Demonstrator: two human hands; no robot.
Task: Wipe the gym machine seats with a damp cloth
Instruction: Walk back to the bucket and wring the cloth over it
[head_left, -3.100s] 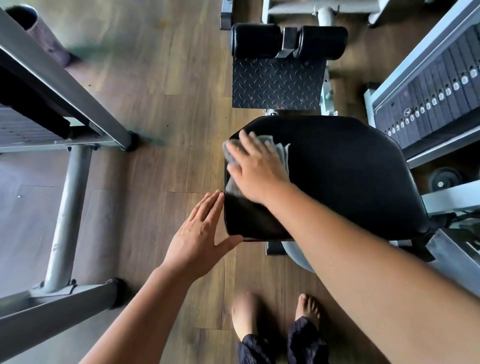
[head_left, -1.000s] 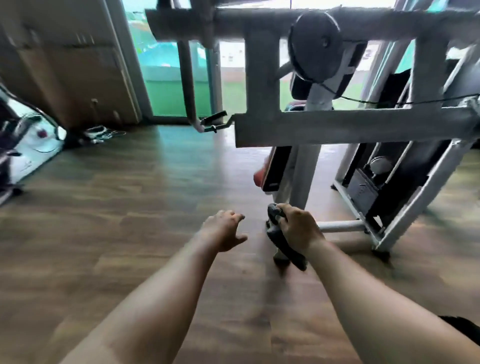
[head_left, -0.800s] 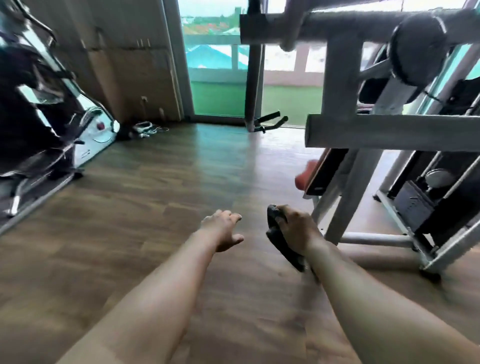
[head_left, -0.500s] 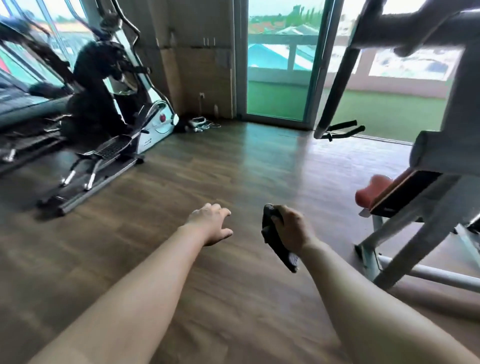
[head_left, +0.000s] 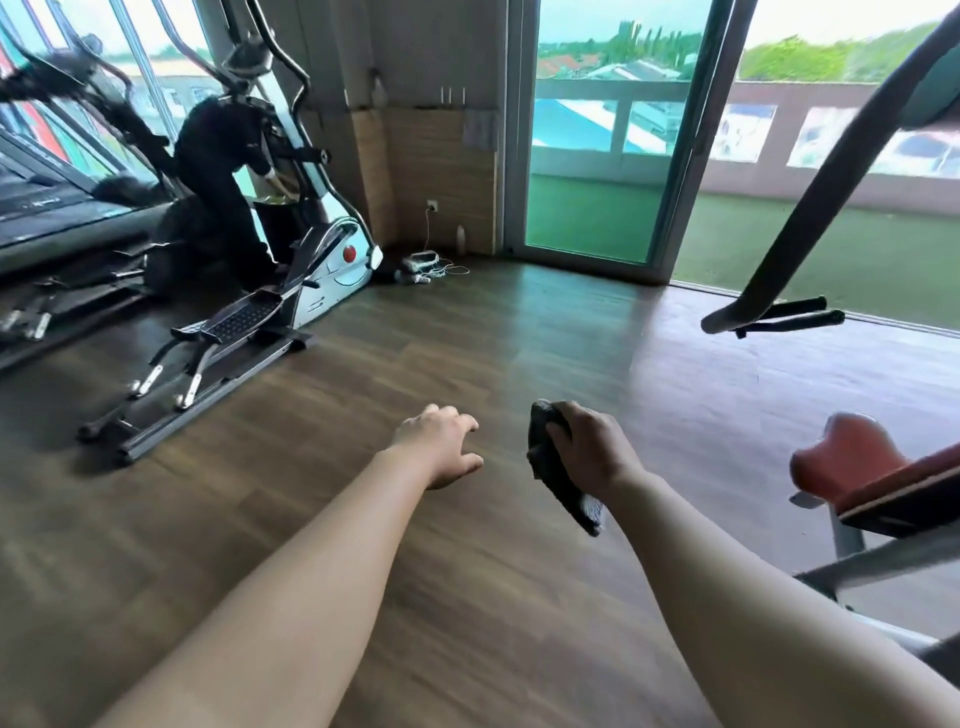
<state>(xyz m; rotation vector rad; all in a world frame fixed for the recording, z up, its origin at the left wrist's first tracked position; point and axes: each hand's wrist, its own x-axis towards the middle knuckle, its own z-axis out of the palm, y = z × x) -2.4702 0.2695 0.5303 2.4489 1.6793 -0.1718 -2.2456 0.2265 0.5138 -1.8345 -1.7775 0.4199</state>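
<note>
Cloth (head_left: 555, 470), dark and bunched, is gripped in the right hand (head_left: 595, 449), its tail hanging below the fist above the wooden floor (head_left: 509, 332). Just beside it the left hand (head_left: 439, 447) holds nothing, fingers loosely curled. Off to the right, apart from both hands, a red seat (head_left: 849, 457) sits on a grey frame. Farther back an elliptical trainer (head_left: 275, 280) stands left, and a glass sliding door (head_left: 592, 171) faces a green terrace.

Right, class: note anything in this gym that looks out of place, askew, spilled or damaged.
A tangle of white cables lies loose on the wooden floor below the wall socket, beside the elliptical trainer: a possible trip hazard. Nothing spilled shows.
</note>
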